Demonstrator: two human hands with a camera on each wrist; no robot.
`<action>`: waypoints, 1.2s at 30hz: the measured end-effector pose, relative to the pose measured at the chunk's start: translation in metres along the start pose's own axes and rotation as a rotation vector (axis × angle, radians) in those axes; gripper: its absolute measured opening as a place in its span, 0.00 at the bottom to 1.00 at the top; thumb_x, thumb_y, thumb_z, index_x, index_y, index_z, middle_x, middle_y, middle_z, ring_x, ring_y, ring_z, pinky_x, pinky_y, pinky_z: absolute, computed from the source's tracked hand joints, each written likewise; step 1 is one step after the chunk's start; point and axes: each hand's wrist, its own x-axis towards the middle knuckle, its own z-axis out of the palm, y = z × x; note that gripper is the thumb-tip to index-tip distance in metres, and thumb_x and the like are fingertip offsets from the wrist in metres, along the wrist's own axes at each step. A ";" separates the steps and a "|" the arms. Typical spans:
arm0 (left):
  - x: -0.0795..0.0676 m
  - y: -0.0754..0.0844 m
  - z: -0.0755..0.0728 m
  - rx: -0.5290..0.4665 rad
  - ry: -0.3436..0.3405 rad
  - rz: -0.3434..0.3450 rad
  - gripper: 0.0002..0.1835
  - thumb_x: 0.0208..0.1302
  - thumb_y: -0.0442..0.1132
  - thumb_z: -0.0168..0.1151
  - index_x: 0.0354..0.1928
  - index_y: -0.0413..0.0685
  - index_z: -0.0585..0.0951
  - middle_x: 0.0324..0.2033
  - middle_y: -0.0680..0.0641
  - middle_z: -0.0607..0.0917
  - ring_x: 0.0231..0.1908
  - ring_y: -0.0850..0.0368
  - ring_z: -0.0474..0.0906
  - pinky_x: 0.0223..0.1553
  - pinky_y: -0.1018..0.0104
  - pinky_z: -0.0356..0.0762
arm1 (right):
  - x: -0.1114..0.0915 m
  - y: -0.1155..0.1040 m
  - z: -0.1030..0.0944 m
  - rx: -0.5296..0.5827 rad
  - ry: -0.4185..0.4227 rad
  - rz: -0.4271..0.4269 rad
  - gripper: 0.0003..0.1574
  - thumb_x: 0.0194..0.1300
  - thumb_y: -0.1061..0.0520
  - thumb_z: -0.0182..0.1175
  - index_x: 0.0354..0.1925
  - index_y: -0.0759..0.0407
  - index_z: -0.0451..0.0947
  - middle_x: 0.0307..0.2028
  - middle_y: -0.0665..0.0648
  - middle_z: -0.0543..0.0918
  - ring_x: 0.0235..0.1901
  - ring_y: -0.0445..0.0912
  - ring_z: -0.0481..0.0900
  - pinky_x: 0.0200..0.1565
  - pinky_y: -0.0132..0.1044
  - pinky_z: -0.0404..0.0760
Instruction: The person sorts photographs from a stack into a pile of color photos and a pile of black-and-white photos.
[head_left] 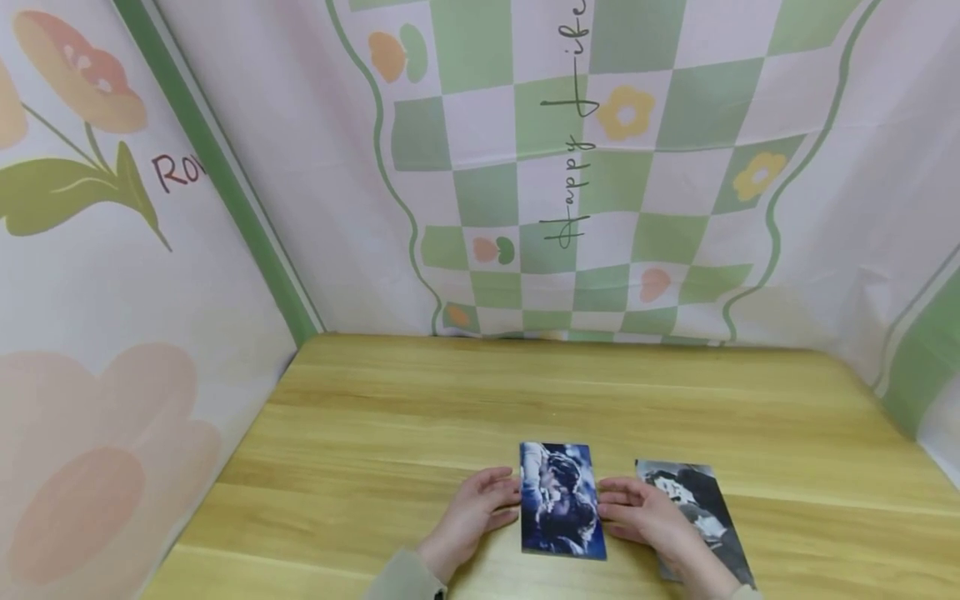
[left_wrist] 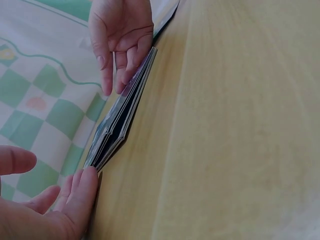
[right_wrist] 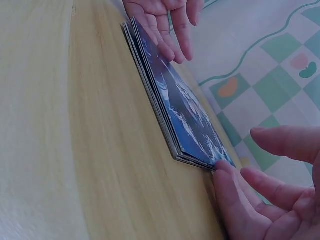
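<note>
A stack of photo cards (head_left: 560, 500) lies on the table, its top card a blue-toned picture of a person. Layered card edges (right_wrist: 157, 110) show in the right wrist view, with a narrow dark gap between some of them. My left hand (head_left: 476, 510) is at the stack's left side, fingers fairly straight and fingertips right at the edge. From the opposite side my right hand (head_left: 651, 515) touches the right edge with extended fingers, thumb (right_wrist: 285, 140) held away from the cards. Neither hand grips the stack.
A black-and-white photo card (head_left: 701, 508) lies to the right, partly covered by my right hand and forearm. The wooden table (head_left: 390, 417) meets a green-and-white checked curtain (head_left: 547, 192) at the back. A flower-print curtain (head_left: 97, 333) hangs along the left side.
</note>
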 end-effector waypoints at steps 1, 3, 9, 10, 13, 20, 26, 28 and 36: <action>0.000 0.000 0.000 0.000 0.000 -0.004 0.27 0.62 0.30 0.54 0.62 0.24 0.62 0.52 0.32 0.77 0.42 0.57 0.80 0.48 0.60 0.82 | 0.000 0.000 0.000 -0.003 0.006 0.004 0.35 0.58 0.67 0.61 0.60 0.80 0.61 0.42 0.59 0.83 0.38 0.45 0.83 0.43 0.40 0.85; 0.000 -0.001 -0.001 -0.004 0.000 -0.008 0.27 0.63 0.30 0.54 0.62 0.24 0.62 0.53 0.31 0.77 0.43 0.57 0.80 0.48 0.60 0.82 | 0.001 -0.001 0.000 -0.008 0.006 0.003 0.35 0.58 0.67 0.61 0.60 0.81 0.60 0.43 0.59 0.83 0.39 0.44 0.83 0.43 0.40 0.85; -0.002 -0.001 0.000 -0.011 0.001 -0.012 0.26 0.63 0.31 0.54 0.61 0.24 0.63 0.50 0.34 0.79 0.42 0.58 0.80 0.47 0.61 0.82 | 0.001 -0.001 0.000 -0.014 -0.003 -0.004 0.35 0.59 0.67 0.61 0.60 0.81 0.60 0.43 0.60 0.83 0.39 0.44 0.83 0.43 0.39 0.85; -0.002 -0.001 0.000 -0.011 0.001 -0.012 0.26 0.64 0.31 0.54 0.61 0.25 0.63 0.50 0.35 0.79 0.42 0.58 0.80 0.47 0.61 0.82 | 0.001 -0.001 -0.001 -0.019 -0.009 -0.010 0.35 0.59 0.66 0.61 0.60 0.81 0.60 0.43 0.60 0.82 0.39 0.45 0.83 0.43 0.39 0.85; -0.002 -0.001 -0.001 -0.011 0.001 -0.010 0.25 0.65 0.33 0.54 0.60 0.25 0.64 0.49 0.36 0.79 0.41 0.59 0.80 0.47 0.62 0.83 | 0.000 0.000 -0.001 -0.031 -0.022 -0.025 0.35 0.59 0.65 0.60 0.60 0.81 0.59 0.44 0.62 0.82 0.40 0.46 0.83 0.43 0.39 0.85; 0.000 -0.003 0.000 -0.011 0.004 -0.005 0.24 0.66 0.34 0.53 0.59 0.25 0.65 0.50 0.35 0.79 0.41 0.58 0.79 0.47 0.61 0.83 | -0.001 0.000 -0.002 -0.039 -0.025 -0.034 0.35 0.60 0.64 0.61 0.60 0.80 0.60 0.44 0.62 0.82 0.40 0.46 0.82 0.42 0.40 0.85; 0.000 -0.002 0.001 -0.013 0.004 -0.005 0.23 0.66 0.35 0.53 0.59 0.26 0.66 0.50 0.35 0.80 0.41 0.58 0.78 0.47 0.61 0.82 | -0.001 0.000 -0.002 -0.034 -0.015 -0.024 0.34 0.60 0.65 0.61 0.60 0.81 0.61 0.44 0.62 0.82 0.40 0.45 0.82 0.42 0.39 0.85; 0.000 -0.002 0.001 -0.013 0.003 -0.003 0.23 0.66 0.35 0.53 0.58 0.26 0.66 0.50 0.36 0.80 0.41 0.59 0.78 0.48 0.60 0.82 | -0.001 0.000 -0.001 -0.033 -0.003 -0.021 0.34 0.59 0.66 0.61 0.59 0.80 0.61 0.44 0.62 0.82 0.39 0.45 0.82 0.42 0.39 0.85; 0.001 -0.002 0.002 -0.014 0.012 -0.004 0.22 0.65 0.34 0.54 0.57 0.26 0.67 0.48 0.38 0.80 0.40 0.60 0.78 0.49 0.61 0.81 | 0.000 -0.002 0.006 -0.020 0.100 -0.009 0.29 0.58 0.67 0.61 0.55 0.78 0.67 0.38 0.58 0.84 0.36 0.44 0.82 0.40 0.39 0.85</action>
